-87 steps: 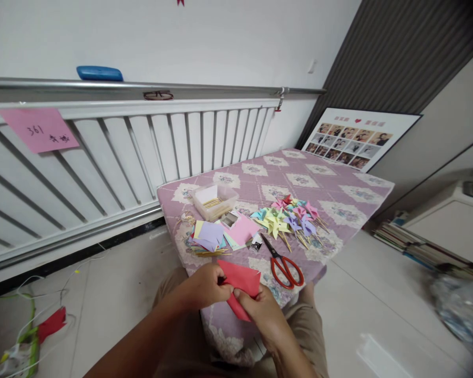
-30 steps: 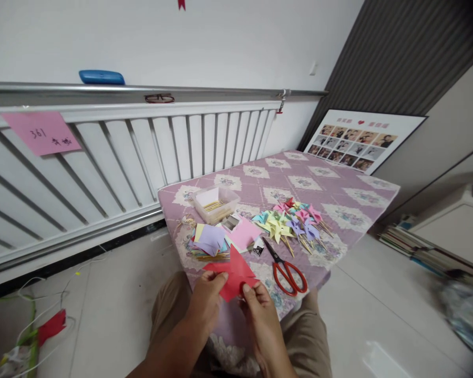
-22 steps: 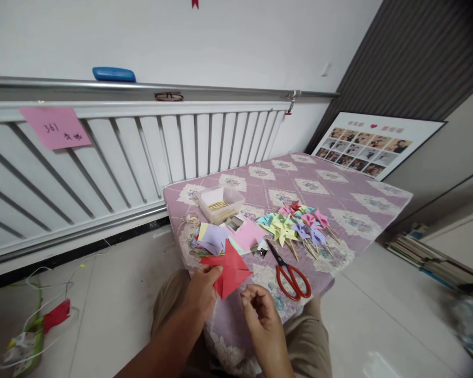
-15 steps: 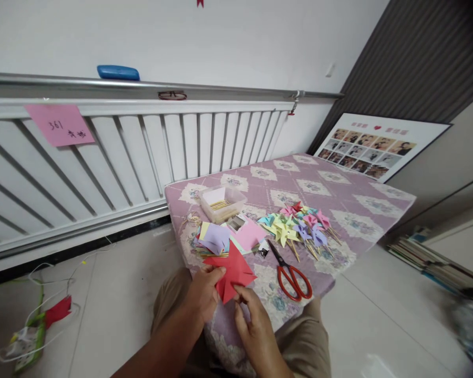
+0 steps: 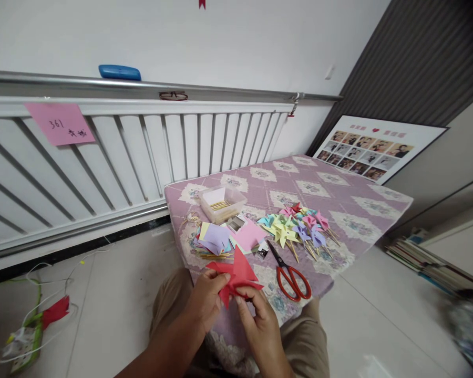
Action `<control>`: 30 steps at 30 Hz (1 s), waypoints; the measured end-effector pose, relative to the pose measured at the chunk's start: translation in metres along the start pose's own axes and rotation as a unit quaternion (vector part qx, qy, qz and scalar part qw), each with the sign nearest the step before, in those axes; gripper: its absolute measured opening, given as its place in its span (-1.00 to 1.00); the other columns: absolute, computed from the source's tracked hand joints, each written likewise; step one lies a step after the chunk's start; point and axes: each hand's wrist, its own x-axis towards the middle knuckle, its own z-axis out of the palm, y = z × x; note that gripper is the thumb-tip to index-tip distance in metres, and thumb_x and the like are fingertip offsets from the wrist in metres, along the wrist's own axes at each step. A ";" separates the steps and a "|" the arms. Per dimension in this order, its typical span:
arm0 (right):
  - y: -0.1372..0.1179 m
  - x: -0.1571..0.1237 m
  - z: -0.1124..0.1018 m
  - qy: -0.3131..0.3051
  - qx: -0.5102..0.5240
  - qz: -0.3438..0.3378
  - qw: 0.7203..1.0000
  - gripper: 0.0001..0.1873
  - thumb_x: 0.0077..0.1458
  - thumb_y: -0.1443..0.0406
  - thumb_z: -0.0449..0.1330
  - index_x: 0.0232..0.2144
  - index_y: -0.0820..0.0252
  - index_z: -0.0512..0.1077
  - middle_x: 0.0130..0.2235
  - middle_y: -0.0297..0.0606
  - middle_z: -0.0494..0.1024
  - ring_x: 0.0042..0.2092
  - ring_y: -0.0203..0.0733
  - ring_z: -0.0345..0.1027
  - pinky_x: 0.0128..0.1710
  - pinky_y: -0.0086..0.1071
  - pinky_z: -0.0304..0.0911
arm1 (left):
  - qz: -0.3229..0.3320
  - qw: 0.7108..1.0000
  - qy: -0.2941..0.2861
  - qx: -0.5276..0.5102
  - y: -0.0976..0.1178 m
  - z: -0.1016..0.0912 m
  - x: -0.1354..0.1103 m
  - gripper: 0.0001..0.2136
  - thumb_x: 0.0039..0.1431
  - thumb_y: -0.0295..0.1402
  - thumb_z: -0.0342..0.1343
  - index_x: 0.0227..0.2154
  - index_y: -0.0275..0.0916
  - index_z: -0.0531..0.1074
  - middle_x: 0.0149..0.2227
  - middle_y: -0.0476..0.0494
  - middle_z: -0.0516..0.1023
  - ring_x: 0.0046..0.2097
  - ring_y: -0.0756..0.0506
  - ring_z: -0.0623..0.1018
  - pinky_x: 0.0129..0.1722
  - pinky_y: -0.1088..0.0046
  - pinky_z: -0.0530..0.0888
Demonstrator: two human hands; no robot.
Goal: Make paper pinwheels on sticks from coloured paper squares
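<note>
Red paper [image 5: 242, 268], cut and partly folded into a pinwheel shape, is held between both hands above the table's near edge. My left hand [image 5: 209, 294] pinches it at the left, thumb on top near the centre. On the right side, my right hand [image 5: 258, 315] grips a lower flap between thumb and fingers. Scissors [image 5: 291, 278] with red handles lie to the right of the paper. Just beyond the hands is a stack of coloured paper squares [image 5: 215, 239], with a pink sheet [image 5: 250, 234] beside it.
A clear plastic box [image 5: 223, 205] holds thin golden sticks. Several finished paper pinwheels [image 5: 295, 226] lie in a pile on the flowered tablecloth [image 5: 311, 186]. A white radiator [image 5: 197, 142] runs along the wall. On the floor at left is a power strip [image 5: 27, 341] with cables.
The red paper has gone from nearly flat to more folded, its flaps drawn toward the centre. My right hand has moved slightly right and taken a closer hold on a flap.
</note>
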 end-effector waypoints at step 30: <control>-0.011 0.016 -0.006 -0.003 -0.003 0.084 0.996 -0.73 0.07 0.21 0.10 -0.62 0.14 0.30 -0.52 -0.33 0.34 -0.44 -0.22 0.23 -0.46 -0.42 0.17 | 0.029 0.997 0.025 0.067 -0.011 0.004 -0.006 -0.92 -0.07 -0.32 0.13 -0.54 -0.20 0.42 -0.49 -0.08 0.49 -0.37 -0.08 0.46 -0.33 0.40 0.38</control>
